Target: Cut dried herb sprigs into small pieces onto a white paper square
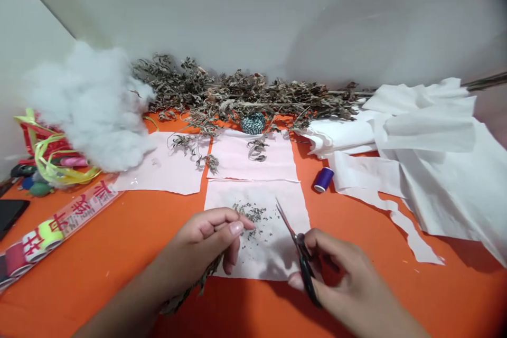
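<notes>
Nearest, a dried sprig (198,282) is held loosely in the partly curled left hand (212,237), its leafy length trailing beneath the palm toward the near edge, seemingly so that its tip can be presented over the white cloth (227,193). Scissors (296,240) are gripped by the handles in the right hand (343,269), with the blades angled far and left, probably kept ready for short snips. Dried crumbs (255,213) are scattered on that cloth, by which they are presumably caught and kept off the orange surface (158,229). Farther right, a purple spool (324,179) is placed beside pale fabric pieces (435,169); at left, a thread pack (51,237) is laid aslant. Beyond, a twine ball (253,124) is set before dried stalks (241,97), apparently heaped along the wall as stock, with fluffy white stuffing (93,108) piled at their left.
</notes>
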A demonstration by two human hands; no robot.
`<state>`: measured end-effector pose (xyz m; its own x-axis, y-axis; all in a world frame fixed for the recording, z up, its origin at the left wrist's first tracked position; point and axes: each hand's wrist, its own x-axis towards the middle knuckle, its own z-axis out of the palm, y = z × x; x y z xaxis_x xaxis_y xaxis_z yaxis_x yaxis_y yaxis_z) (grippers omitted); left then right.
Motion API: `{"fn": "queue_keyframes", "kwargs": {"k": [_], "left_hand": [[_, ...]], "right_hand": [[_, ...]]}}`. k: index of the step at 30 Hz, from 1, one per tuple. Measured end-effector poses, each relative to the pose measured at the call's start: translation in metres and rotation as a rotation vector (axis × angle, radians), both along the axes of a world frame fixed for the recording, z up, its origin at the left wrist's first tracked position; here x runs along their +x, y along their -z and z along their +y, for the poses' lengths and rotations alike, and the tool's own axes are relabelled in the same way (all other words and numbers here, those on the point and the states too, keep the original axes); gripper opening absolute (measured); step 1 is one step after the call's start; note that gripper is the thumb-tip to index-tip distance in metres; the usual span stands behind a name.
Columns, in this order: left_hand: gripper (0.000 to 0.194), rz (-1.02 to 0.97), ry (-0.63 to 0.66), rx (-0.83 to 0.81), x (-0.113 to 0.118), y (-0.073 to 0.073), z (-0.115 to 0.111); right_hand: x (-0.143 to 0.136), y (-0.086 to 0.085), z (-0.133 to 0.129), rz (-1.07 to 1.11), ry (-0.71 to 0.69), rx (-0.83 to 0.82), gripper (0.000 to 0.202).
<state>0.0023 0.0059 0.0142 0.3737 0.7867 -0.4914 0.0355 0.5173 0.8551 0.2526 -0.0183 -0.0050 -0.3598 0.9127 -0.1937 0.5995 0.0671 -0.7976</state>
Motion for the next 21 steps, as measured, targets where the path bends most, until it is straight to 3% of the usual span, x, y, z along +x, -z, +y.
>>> {"fn": "queue_keyframes", "kwargs": {"k": [4,11,21], "left_hand": [[0.034,0.047,0.055,-0.019,0.001,-0.004,-0.002],[0.019,0.011,-0.03,0.015,-0.003,-0.004,0.0],[0.017,0.018,-0.117,-0.045,0.005,-0.005,0.0]], "right_hand": [[-0.004,0.005,-0.003,-0.078,-0.01,0.013,0.031],[0.002,0.01,-0.001,-0.071,0.017,0.018,0.027],[-0.018,-0.005,-0.01,0.081,-0.014,-0.32,0.033]]}}
